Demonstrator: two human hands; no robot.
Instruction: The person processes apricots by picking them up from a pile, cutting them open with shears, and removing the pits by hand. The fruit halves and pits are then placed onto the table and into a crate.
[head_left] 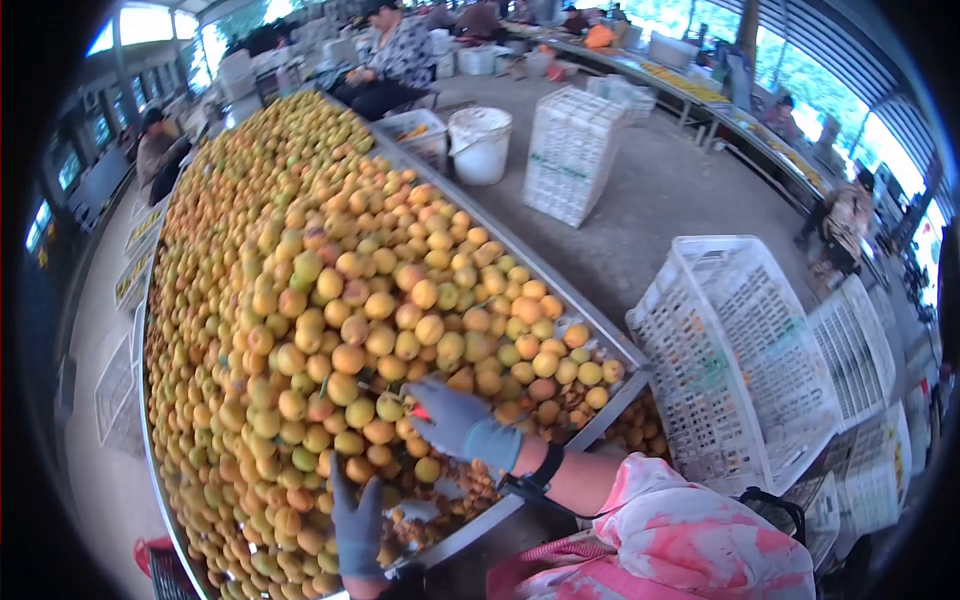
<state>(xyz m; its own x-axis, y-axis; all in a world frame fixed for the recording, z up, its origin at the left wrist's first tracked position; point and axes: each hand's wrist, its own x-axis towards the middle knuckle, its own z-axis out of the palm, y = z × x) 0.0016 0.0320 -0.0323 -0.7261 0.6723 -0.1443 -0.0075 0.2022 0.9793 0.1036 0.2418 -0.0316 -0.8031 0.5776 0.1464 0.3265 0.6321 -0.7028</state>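
Observation:
A long metal-edged table (540, 265) is heaped with yellow-orange apricots (350, 330), some of them greenish. My right hand (455, 420), in a grey glove, is closed on a small red-handled tool (419, 411). A thin dark part reaches from it toward the fruit on the left; its kind is too small to make out. At the near end, my left hand (357, 520), also gloved in grey, rests low over the apricots. Its finger and thumb are spread apart, with nothing seen between them. Halved or cut pieces (480, 490) lie beside the table's near corner.
White plastic crates (700, 380) stand to the right, and a stack of crates (575, 150) is farther back. A white bucket (480, 145) stands beside the table's right edge. People (395, 55) sit around the hall. A red-rimmed basket (160, 565) is at lower left.

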